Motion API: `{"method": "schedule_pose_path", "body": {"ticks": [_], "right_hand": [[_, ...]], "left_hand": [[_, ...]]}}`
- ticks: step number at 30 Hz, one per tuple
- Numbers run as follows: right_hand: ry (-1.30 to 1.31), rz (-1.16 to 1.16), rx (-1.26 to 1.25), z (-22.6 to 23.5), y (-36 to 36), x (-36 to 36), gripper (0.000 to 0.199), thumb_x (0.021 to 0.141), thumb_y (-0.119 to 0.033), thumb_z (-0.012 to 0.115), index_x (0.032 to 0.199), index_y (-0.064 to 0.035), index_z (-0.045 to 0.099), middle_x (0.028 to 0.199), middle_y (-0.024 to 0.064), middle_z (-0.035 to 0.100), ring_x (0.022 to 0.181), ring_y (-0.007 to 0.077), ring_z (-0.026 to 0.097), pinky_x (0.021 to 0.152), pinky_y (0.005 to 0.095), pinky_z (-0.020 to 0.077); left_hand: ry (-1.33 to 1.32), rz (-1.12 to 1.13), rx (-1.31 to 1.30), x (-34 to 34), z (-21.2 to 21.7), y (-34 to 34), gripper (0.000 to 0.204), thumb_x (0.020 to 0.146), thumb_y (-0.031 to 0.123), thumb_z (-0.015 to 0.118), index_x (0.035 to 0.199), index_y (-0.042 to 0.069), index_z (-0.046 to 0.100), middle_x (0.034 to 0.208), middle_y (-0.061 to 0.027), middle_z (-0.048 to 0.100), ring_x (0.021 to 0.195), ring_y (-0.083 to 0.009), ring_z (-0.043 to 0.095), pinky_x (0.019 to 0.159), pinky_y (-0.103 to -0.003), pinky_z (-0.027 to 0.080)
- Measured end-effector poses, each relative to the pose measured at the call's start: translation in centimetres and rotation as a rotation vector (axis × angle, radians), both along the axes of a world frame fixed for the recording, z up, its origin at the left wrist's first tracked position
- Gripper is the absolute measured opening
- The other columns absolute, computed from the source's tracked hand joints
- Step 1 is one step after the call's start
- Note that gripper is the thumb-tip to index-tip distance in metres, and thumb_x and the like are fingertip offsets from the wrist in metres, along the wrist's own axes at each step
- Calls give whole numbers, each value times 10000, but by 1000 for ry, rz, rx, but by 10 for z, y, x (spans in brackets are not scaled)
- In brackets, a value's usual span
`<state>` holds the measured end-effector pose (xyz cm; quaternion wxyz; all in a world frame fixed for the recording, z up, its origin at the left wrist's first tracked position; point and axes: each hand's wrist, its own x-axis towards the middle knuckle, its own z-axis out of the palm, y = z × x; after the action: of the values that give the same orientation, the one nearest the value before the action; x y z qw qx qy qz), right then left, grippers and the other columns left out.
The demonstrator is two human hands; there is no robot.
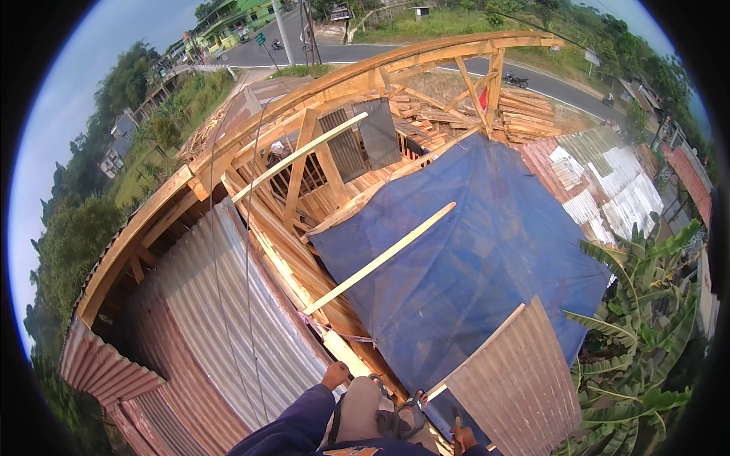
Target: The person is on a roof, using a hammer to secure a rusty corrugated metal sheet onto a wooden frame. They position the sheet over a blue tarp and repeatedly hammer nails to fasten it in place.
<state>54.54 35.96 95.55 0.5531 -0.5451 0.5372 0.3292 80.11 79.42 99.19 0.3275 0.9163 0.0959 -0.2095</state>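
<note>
My left hand (335,375) is closed beside my left knee, at the edge of the corrugated metal sheets (242,300) and next to a pale wooden beam (346,353). Whatever may be in its fingers is hidden. Low in the view, my right hand (464,438) is curled round a short brownish thing like a handle (457,418), too small to name. It is near a brownish corrugated sheet (513,376) that lies over the blue tarp (464,251). My sandalled feet are between the hands, by the timber.
I am high on a roof frame. A long curved-looking timber (365,64) runs along the far side, with braces (300,167) below. One pale batten (380,258) crosses the tarp's edge; another batten (300,156) lies farther off. Thin dark cables (247,220) hang at left. Banana leaves (639,334) border the right.
</note>
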Motion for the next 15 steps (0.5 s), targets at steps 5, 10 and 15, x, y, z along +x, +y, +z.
{"method": "schedule_pose_path", "body": {"ticks": [5,10,15], "right_hand": [[44,7,41,6,-3,-14,124,846,-86,625,835,38,625,626,102,554,456,198,524,423,388,471],[92,7,19,26,-8,-21,122,846,-99,622,789,6,646,611,91,544,466,205,524,458,384,480],[52,18,77,31,-3,-21,133,851,-93,637,843,39,637,623,114,534,489,221,529,460,394,487]], "left_hand": [[3,48,9,-13,-17,34,225,797,191,671,917,2,692,763,-131,702,642,-212,676,642,-349,546],[173,144,-51,-25,-25,33,315,771,265,656,973,29,711,1047,-213,683,1017,-378,637,908,-428,501],[159,218,-84,-35,-31,50,293,762,253,663,949,36,718,974,-216,699,968,-365,660,876,-423,515]]}}
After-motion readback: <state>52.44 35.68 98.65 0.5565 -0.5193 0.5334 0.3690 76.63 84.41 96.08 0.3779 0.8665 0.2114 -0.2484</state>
